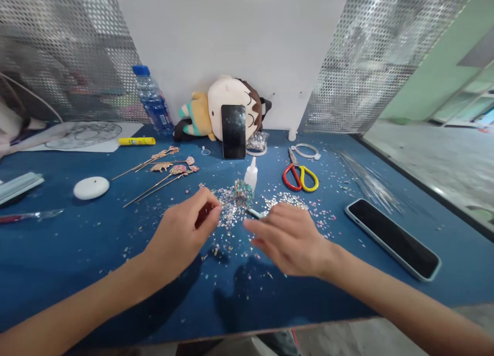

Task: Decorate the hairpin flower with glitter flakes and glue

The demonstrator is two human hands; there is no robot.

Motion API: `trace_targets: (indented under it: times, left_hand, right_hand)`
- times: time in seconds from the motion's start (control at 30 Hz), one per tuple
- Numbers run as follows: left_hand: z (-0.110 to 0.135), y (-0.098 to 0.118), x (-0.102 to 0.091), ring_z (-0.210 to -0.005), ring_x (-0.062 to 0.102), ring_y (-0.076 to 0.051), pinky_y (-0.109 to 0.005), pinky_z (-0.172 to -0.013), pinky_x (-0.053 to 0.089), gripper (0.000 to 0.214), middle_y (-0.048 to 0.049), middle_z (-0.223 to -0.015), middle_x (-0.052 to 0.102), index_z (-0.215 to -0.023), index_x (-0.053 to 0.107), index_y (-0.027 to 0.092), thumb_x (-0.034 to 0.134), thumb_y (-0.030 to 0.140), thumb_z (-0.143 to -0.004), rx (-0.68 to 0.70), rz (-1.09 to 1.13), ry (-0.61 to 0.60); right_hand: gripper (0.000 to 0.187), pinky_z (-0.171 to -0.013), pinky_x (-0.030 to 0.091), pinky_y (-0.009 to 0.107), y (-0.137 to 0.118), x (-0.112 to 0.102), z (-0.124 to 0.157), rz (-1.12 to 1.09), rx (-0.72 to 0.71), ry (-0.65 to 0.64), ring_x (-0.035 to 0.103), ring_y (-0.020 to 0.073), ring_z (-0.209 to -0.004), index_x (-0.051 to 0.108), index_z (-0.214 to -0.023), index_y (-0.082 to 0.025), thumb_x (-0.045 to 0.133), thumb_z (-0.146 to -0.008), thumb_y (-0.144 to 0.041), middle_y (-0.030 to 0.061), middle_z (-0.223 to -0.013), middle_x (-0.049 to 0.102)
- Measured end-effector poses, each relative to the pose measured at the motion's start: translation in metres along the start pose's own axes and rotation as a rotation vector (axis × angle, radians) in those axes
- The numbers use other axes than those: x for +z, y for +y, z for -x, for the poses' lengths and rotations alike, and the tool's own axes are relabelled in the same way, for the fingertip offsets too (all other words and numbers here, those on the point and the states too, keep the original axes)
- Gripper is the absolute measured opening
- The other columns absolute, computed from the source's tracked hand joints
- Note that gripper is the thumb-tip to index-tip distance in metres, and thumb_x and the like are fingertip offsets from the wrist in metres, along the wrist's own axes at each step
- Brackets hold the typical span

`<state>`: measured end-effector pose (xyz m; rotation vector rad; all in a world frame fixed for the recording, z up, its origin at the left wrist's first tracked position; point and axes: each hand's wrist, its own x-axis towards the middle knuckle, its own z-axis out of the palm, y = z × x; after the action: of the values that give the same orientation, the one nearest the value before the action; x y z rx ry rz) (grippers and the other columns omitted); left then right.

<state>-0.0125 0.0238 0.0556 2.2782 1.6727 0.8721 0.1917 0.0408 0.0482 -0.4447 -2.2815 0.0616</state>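
My left hand [189, 219] is over the table, its thumb and forefinger brought together in a pinch; whatever may be between them is too small to see. To the right, my right hand [291, 237] hovers palm down, slightly blurred, fingers loosely stretched and thumb apart. Just beyond its fingertips shows a short thin stick-like piece [253, 212]; whether the hand touches it, I cannot tell. Between and beyond both hands is a rounded teal and multicoloured clump [243, 192], in front of a white nozzle bottle [251, 175]. Small shiny flakes [229, 212] are scattered around it.
Red-and-yellow-handled scissors [300, 177], a clear ring [306, 150] and thin wires [370, 183] lie to the right, with a phone [393, 237] nearer. Leftward are decorated sticks [162, 183], a white oval object [91, 188] and a bottle [153, 101]. Another phone [233, 132] leans on a plush doll [227, 101].
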Motion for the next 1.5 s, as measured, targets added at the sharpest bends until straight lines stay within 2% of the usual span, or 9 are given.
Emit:
trace_targets:
  times: [0.03, 0.1, 0.33, 0.53, 0.83, 1.5]
  left_hand:
    - [0.001, 0.0, 0.001, -0.043, 0.046, -0.008, -0.019, -0.044, 0.034, 0.016, 0.0074, -0.052, 0.049, -0.072, 0.047, 0.021, 0.041, 0.029, -0.085, 0.011, 0.009, -0.001]
    - [0.003, -0.001, 0.003, -0.041, 0.046, -0.008, -0.018, -0.042, 0.034, 0.016, 0.0077, -0.05, 0.049, -0.073, 0.048, 0.021, 0.04, 0.028, -0.085, 0.022, 0.014, -0.001]
    - [0.008, -0.004, 0.007, -0.038, 0.048, -0.006, -0.017, -0.04, 0.034, 0.013, 0.0092, -0.05, 0.052, -0.075, 0.048, 0.022, 0.041, 0.023, -0.085, 0.076, -0.037, 0.012]
    - [0.012, -0.003, 0.009, -0.041, 0.049, -0.006, -0.018, -0.045, 0.037, 0.012, 0.0082, -0.057, 0.054, -0.078, 0.049, 0.022, 0.041, 0.02, -0.087, 0.15, -0.086, -0.007]
    - [0.02, -0.006, 0.007, -0.047, 0.052, -0.008, -0.022, -0.047, 0.036, 0.019, 0.0042, -0.064, 0.058, -0.079, 0.048, 0.021, 0.034, 0.023, -0.091, 0.199, -0.166, -0.038]
    - [0.023, -0.01, 0.007, -0.052, 0.055, -0.009, -0.024, -0.048, 0.037, 0.022, 0.0026, -0.069, 0.061, -0.075, 0.05, 0.021, 0.036, 0.022, -0.091, 0.215, -0.186, -0.065]
  right_hand:
    - [0.02, -0.048, 0.033, 0.025, 0.0, 0.003, 0.003, 0.145, -0.109, 0.001, 0.043, 0.0098, -0.05, 0.056, -0.1, -0.008, 0.047, -0.086, -0.02, -0.0002, -0.056, 0.055]
    - [0.026, -0.044, 0.03, 0.025, 0.0, 0.009, 0.009, 0.264, -0.175, 0.0, 0.038, 0.0095, -0.045, 0.052, -0.105, -0.005, 0.045, -0.088, -0.024, -0.0021, -0.049, 0.05]
    - [0.033, -0.037, 0.028, 0.025, 0.0, 0.019, 0.015, 0.276, -0.061, -0.132, 0.039, 0.0111, -0.041, 0.043, -0.111, -0.003, 0.045, -0.087, -0.027, -0.0029, -0.05, 0.049]
    - [0.037, -0.036, 0.029, 0.026, -0.001, 0.023, 0.016, 0.265, -0.028, -0.215, 0.041, 0.012, -0.04, 0.039, -0.113, -0.004, 0.044, -0.088, -0.032, -0.0032, -0.049, 0.05]
    - [0.037, -0.035, 0.029, 0.026, -0.004, 0.027, 0.016, 0.251, -0.002, -0.224, 0.04, 0.012, -0.038, 0.038, -0.112, -0.004, 0.042, -0.089, -0.033, -0.0028, -0.048, 0.049]
    - [0.034, -0.036, 0.032, 0.026, -0.005, 0.029, 0.015, 0.188, 0.075, -0.245, 0.045, 0.012, -0.04, 0.037, -0.112, -0.005, 0.038, -0.091, -0.032, -0.0021, -0.05, 0.051]
